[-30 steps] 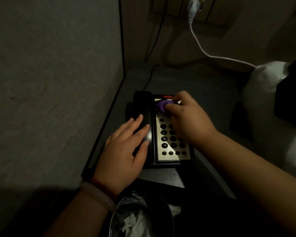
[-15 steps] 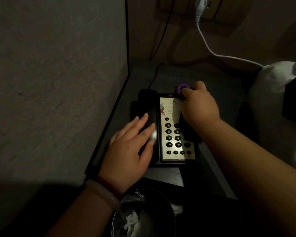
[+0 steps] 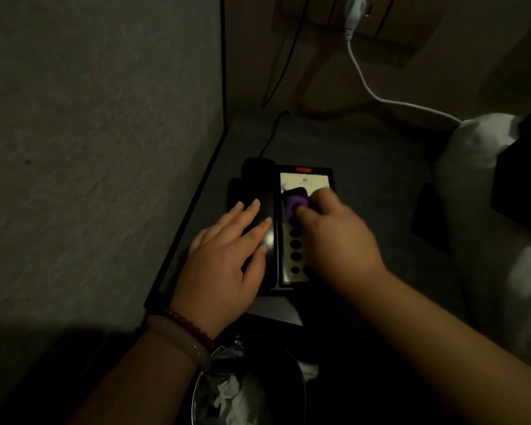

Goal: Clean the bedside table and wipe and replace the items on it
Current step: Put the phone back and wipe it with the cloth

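- Nearest the person, a round waste bin (image 3: 249,381) with a crinkled liner and crumpled white tissue sits below the front edge of the worktop (image 3: 365,167).
- The left wrist wears two bracelets (image 3: 181,335), one pale and one of dark red beads.
- The left hand (image 3: 224,259) lies flat on the handset (image 3: 255,191). Its fingers (image 3: 252,216) are straight and spread and grip nothing, and it seems to be steadying the set.
- The right hand (image 3: 337,240) is blurred. Its fingers (image 3: 307,211) are curled round a purple cloth (image 3: 295,204), which is pressed onto the pale keypad panel (image 3: 304,182).
- The telephone (image 3: 288,283) stands on the worktop close to the left wall, with its long axis running straight away from the person.
- The cloth sits toward the far end of the panel. Most of the dark keys lie on the near side of it, partly under the right hand, so a wiping stroke would probably run along that axis, drawn toward the body.
- The right hand is the nearer one to the keys, and the left is the nearer one to the handset.
- Past the set, a black cord (image 3: 270,139) leads up the back wall.
- A white cable (image 3: 380,99) runs from a wall plug across to white bedding (image 3: 478,142) on the right.
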